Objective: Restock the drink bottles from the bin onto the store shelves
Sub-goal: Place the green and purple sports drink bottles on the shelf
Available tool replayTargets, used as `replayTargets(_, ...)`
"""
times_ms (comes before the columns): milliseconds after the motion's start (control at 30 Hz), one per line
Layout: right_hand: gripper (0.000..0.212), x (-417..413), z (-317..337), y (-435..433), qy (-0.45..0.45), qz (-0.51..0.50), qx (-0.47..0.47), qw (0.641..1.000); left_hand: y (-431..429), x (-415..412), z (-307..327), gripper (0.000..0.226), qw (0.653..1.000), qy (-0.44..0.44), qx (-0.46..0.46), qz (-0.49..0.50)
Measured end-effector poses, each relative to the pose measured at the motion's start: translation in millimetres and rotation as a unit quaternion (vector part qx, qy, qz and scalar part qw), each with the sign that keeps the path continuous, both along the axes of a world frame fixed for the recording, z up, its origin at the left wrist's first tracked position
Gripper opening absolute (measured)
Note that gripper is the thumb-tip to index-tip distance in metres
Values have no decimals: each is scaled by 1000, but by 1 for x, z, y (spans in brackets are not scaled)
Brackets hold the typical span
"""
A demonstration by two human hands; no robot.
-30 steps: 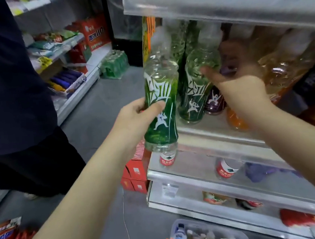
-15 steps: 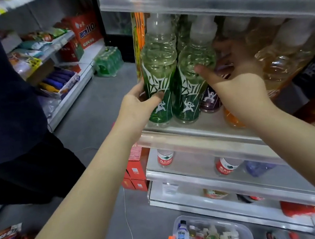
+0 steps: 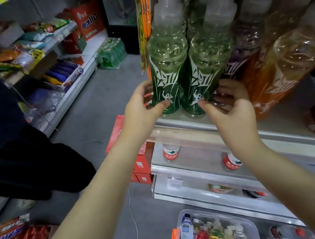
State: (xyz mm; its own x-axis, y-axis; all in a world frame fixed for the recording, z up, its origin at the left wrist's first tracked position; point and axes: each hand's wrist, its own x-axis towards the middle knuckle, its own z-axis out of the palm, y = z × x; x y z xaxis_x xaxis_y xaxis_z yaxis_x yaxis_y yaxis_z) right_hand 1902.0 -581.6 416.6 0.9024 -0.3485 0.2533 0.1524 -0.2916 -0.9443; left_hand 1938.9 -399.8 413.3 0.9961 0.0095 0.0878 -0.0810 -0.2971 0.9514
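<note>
Since one second ago the green bottle [image 3: 168, 73] has gone up from below the shelf edge. It now stands on the shelf [image 3: 185, 134], at the left end of the row and touching its green neighbour [image 3: 204, 71]. My left grip [image 3: 143, 107] is half closed round the low part of this bottle, with the thumb on the front and the fingers on the left side. My right grip [image 3: 231, 109] has come lower. Its thumb lies on the front of the green neighbour, and its curled fingers reach between that one and the purple bottle [image 3: 243, 55]. To finish well, I think I should push the bottle a little farther in, keep it upright, and let go only when the base sits flat. The bin [image 3: 255, 229], near me on the floor, has more bottles.
</note>
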Motion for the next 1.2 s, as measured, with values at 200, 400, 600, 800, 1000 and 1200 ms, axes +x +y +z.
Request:
replayTargets(200,51,7,-13,0,-5,-5,19,1000,-1,3,0,51,1000,-2,-12,-8)
replayTargets(400,52,12,-20,-2,-20,-22,-35,999,0,4,-3,42,1000,-2,-4,-13)
replayTargets(600,51,11,-23,-1,-26,-33,-54,998,0,5,-6,43,1000,-1,-20,-6)
replayTargets(800,50,12,-26,-1,-23,-49,-75,996,-1,4,-7,48,1000,-4,-20,4)
replayTargets(1000,47,12,-28,2,-14,-58,-81,995,-2,2,-3,43,1000,-11,-15,-11)
replayTargets(1200,33,8,-18,-5,38,-36,-3,999,1,2,-2,61,997,28,-70,-5)
